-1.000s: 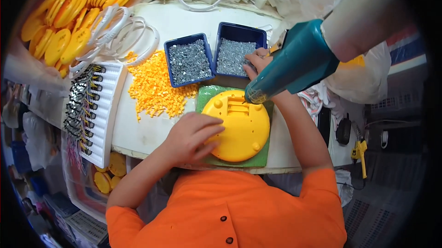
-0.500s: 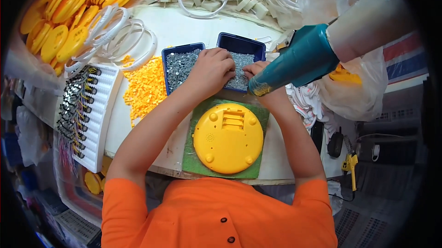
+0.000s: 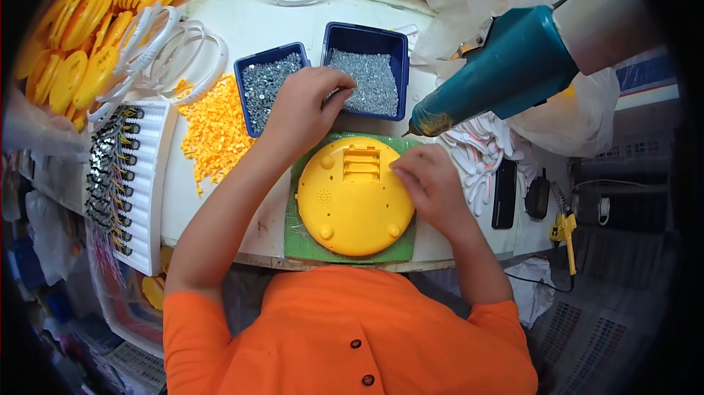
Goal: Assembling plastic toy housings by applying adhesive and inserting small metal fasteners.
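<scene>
A round yellow plastic casing (image 3: pixel 352 219) lies on a green mat (image 3: pixel 293 237), showing an open battery compartment, round feet and small holes. My right hand (image 3: pixel 436 182) is at the casing's upper right edge, thumb and fingers pinched together; anything between them is too small to see. Above the near edges of two blue bins, my left hand (image 3: pixel 304 105) is closed in a pinch, its contents hidden. Small metal screws (image 3: pixel 370 76) fill the right bin (image 3: pixel 402 43), and darker metal pieces (image 3: pixel 265 87) the left bin (image 3: pixel 242 90). A teal power screwdriver (image 3: pixel 499 65) hangs bit-down right of the bins.
Left of the bins lie small yellow pieces (image 3: pixel 216 131) and a white foam tray (image 3: pixel 150 189) with wired parts. Yellow discs (image 3: pixel 73 76) and white rings (image 3: pixel 194 57) are stacked far left. White wired parts (image 3: pixel 477 153), a black phone (image 3: pixel 504 193) and a yellow glue gun (image 3: pixel 563 230) sit right.
My right hand has left the right bin and come back to the casing's edge. My left hand has drawn slightly toward me and left, still near the bins. The view has shifted.
</scene>
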{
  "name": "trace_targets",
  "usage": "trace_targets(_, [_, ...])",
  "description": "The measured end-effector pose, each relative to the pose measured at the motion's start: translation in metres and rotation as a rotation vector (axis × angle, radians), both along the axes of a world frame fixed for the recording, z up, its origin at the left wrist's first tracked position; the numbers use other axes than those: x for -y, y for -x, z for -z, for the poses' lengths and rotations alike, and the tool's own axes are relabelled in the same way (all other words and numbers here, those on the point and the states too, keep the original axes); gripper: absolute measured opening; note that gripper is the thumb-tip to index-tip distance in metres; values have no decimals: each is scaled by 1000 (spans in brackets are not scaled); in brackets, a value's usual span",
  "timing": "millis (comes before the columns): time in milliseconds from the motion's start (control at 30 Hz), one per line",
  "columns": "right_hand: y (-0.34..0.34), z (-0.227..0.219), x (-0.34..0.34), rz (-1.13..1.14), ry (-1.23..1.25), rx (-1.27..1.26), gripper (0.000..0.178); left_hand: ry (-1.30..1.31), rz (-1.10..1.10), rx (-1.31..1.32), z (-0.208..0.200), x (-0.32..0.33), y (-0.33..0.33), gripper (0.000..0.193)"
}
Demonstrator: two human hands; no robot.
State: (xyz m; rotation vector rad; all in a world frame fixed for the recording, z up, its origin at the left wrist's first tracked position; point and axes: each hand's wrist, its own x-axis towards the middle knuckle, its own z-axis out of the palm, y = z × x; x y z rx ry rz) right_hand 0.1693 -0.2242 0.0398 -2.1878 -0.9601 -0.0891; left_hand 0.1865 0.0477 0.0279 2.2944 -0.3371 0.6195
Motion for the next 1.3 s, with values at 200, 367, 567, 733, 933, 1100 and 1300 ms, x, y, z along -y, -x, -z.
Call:
trace_targets(200, [27,15,-3,-23,29,115,16,343,-76,-262,0,6,71,11])
trace_targets(367, [28,15,0,-62,68,229,19,428,-87,-390,1,4,116,9])
trace_targets(567, [26,15,0,-85,79,293,18,121,139,-284,-1,3,138,14])
trace_targets(733, [26,16,0,-66,96,299,17,-63,160,-188,-2,8,144,17])
trace_targets(933, [24,12,-1,-77,113,261,15,-189,166,-128,-3,6,146,21])
trace_targets(1100, [8,5,6,-62,25,61,16,-265,255,-85,1,-4,150,27])
trace_targets(1300, [-65,5,-28,-27,40,209,18,-274,266,-26,22,-8,165,42])
